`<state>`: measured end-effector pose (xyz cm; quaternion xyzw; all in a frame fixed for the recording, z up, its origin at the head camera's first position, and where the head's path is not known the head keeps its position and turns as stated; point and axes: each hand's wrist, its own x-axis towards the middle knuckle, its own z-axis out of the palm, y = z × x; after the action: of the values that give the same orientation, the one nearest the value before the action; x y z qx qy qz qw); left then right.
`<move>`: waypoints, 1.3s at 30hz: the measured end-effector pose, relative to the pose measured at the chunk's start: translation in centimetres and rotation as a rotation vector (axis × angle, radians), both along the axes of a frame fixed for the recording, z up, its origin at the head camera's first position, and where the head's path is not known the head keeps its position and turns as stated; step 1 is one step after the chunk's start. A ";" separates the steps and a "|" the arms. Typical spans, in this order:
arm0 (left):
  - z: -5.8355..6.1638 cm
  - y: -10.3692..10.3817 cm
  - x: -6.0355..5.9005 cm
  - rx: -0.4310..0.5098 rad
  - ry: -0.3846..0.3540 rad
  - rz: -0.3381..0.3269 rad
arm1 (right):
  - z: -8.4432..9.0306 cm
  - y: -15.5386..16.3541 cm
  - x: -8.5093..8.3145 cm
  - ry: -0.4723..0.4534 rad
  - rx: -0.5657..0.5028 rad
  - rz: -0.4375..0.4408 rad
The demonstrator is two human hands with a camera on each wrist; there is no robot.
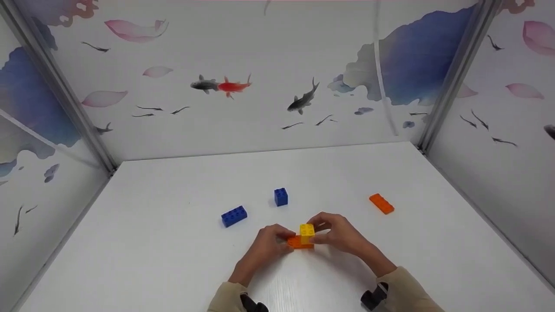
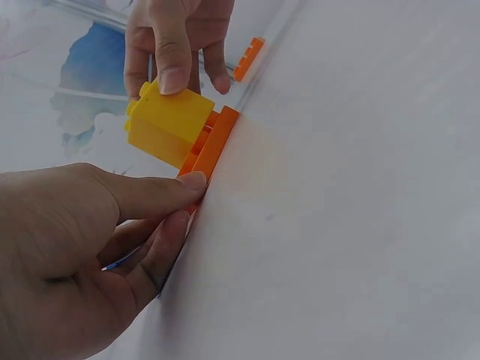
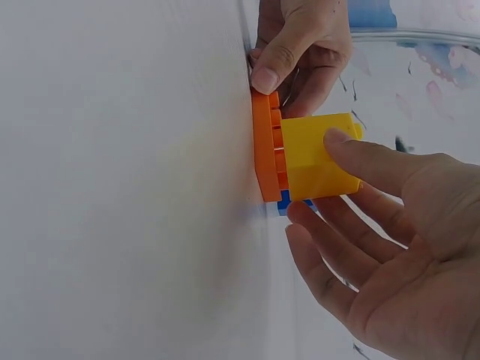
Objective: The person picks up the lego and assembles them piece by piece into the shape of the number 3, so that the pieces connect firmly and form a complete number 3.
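My left hand pinches the left end of a flat orange toy brick, which lies on the white table. In the left wrist view, the thumb is on one side of it and the fingers on the other. A yellow block-shaped brick stands over the right part of the orange brick, studs up. My right hand holds this yellow brick between thumb and fingers. Orange studs still show beneath the yellow brick in the right wrist view; whether the two bricks are locked together I cannot tell.
Beyond the hands sit a small blue brick and, further left, a longer blue brick. Another flat orange brick lies off to the right. Printed panels wall the table at the back and both sides.
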<state>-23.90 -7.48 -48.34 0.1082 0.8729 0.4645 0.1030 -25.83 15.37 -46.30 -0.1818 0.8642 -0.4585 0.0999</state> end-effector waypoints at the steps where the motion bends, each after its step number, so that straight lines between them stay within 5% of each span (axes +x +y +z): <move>1: 0.0 0.0 0.0 0.003 0.000 -0.001 | 0.0 0.0 0.0 -0.002 0.001 0.003; 26: -0.3 0.1 0.0 0.016 0.012 -0.003 | -0.6 0.3 -0.5 -0.100 -0.048 -0.021; 39: -0.1 0.2 0.1 0.007 0.010 0.013 | -0.3 0.0 -0.3 -0.055 0.003 -0.015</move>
<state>-23.81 -7.25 -48.42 0.1054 0.8725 0.4675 0.0951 -26.11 15.34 -46.58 -0.1625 0.8631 -0.4628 0.1207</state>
